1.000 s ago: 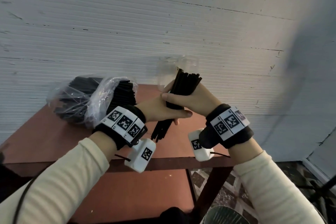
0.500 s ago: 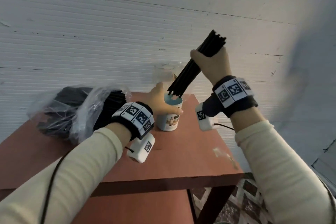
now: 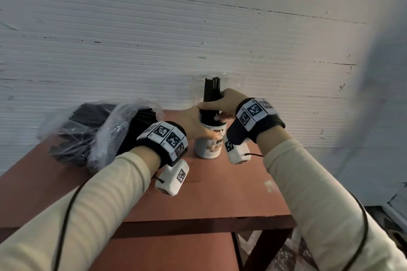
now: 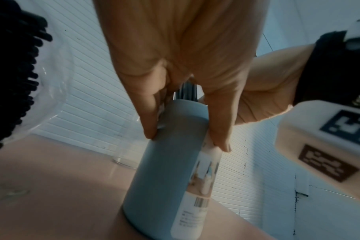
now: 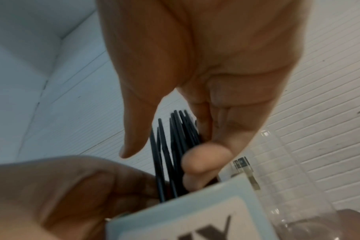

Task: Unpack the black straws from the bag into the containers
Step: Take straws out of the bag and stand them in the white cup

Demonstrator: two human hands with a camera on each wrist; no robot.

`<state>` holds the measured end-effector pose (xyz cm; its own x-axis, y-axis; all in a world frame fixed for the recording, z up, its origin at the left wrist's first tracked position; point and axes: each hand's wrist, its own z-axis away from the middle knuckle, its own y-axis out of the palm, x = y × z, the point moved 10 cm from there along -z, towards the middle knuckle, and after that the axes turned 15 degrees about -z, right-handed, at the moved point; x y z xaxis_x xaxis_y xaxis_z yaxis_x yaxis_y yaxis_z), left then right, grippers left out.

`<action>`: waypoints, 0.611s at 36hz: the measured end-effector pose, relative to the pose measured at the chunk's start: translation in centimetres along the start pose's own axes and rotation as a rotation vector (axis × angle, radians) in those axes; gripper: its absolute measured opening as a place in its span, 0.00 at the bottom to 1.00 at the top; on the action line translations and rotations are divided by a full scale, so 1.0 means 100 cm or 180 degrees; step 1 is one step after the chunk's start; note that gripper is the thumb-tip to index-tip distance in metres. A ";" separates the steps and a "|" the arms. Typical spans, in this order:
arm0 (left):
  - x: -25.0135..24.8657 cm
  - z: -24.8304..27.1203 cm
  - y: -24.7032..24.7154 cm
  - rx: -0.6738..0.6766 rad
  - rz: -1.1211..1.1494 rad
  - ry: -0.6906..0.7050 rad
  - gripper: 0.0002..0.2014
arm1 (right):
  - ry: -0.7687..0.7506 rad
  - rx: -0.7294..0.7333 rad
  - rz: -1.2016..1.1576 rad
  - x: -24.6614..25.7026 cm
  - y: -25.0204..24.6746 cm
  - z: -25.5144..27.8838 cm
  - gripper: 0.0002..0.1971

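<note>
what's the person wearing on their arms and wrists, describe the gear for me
Both arms wear long cream sleeves. Each wrist carries a black band topped by white panels printed with black square tag markers. A white box-shaped unit with its own tag markers hangs under each wrist, and a thin black cable runs back along each sleeve. The left hand and right hand are bare.

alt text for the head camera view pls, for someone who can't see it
A person's right hand holds a bundle of black straws standing upright in a pale blue cup, which the left hand grips near its rim. The cup stands on a reddish table, with a clear plastic bag of more straws at left.
</note>
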<state>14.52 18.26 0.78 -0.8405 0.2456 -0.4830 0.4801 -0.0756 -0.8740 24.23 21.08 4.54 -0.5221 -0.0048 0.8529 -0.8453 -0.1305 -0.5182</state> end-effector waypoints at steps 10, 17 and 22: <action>-0.005 0.005 0.004 0.0071 0.0040 0.0047 0.34 | -0.0469 -0.0782 0.0539 0.014 -0.034 0.026 0.36; 0.007 0.027 -0.018 -0.0182 0.0183 0.0041 0.40 | -0.2109 -0.1736 0.0012 0.052 -0.046 0.069 0.16; 0.030 0.060 -0.077 -0.1062 0.0243 -0.0034 0.18 | -0.2567 -0.1317 0.0012 0.070 -0.006 0.088 0.05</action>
<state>6.81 13.75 5.75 -0.8007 0.2410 -0.5485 0.5960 0.2274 -0.7701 22.11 12.36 11.41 -0.4183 -0.7179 0.5565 -0.8984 0.2368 -0.3698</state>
